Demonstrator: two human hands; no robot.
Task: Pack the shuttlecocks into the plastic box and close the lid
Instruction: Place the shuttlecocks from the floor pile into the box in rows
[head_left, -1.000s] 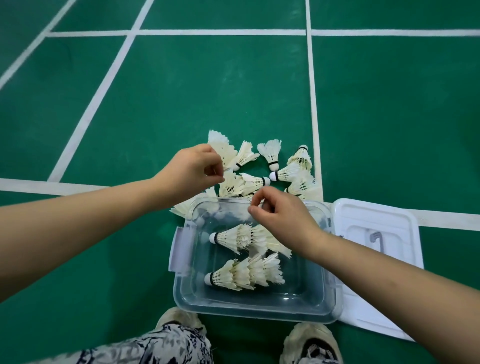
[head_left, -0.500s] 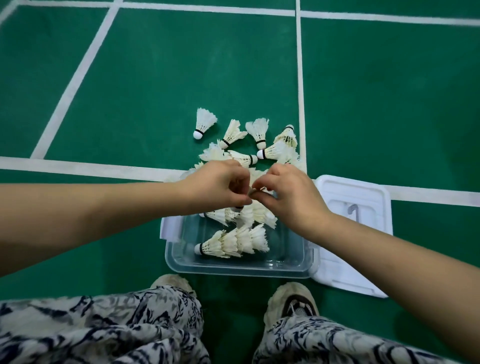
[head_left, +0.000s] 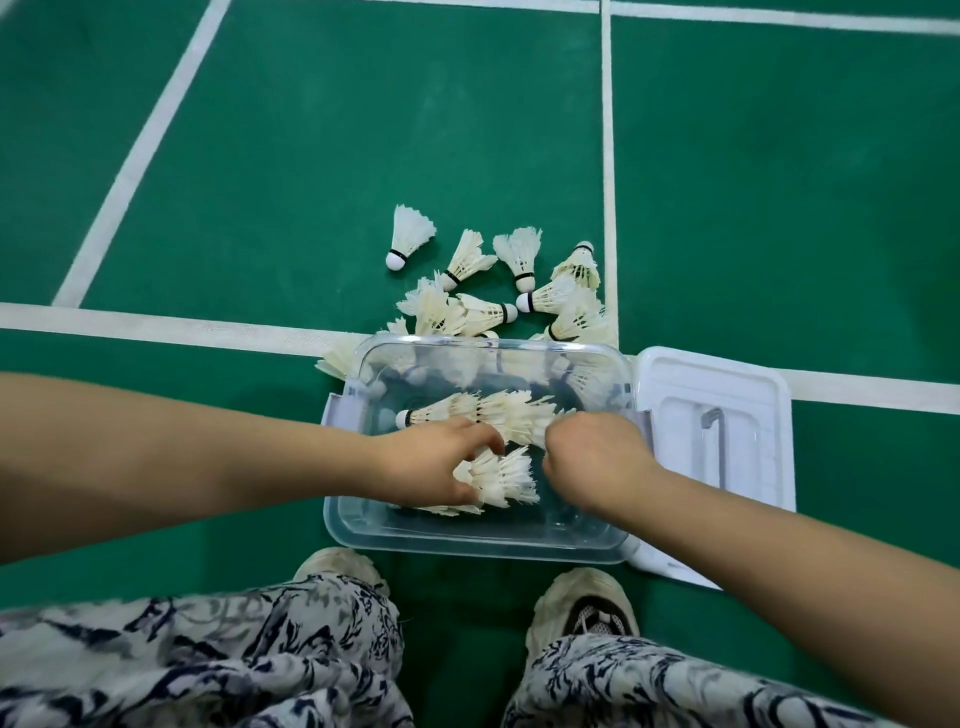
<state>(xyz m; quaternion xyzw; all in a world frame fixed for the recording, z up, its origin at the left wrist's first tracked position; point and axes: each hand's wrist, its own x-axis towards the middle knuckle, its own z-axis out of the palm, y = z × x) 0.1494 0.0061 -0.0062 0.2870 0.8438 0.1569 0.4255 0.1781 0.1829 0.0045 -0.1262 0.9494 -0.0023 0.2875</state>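
A clear plastic box (head_left: 478, 545) stands on the green floor in front of my feet. Two rows of nested white shuttlecocks lie in it: a far row (head_left: 498, 410) and a near row (head_left: 506, 475). My left hand (head_left: 436, 462) is inside the box, with thumb and fingers curled round the cork end of the near row. My right hand (head_left: 592, 457) is also in the box, at the feather ends of both rows. Its fingers are curled and their tips are hidden. Several loose shuttlecocks (head_left: 467, 312) lie in a pile just beyond the box. The white lid (head_left: 727, 395) lies flat at the box's right side.
One shuttlecock (head_left: 408, 241) lies apart at the pile's far left. White court lines (head_left: 156, 327) cross the floor behind the box, and one runs away past the pile's right. My two shoes (head_left: 582, 603) and patterned trouser legs are close below the box.
Both hands have come down from above the box's far rim into the box, onto the shuttlecock rows. The view has tilted down, showing more of my legs.
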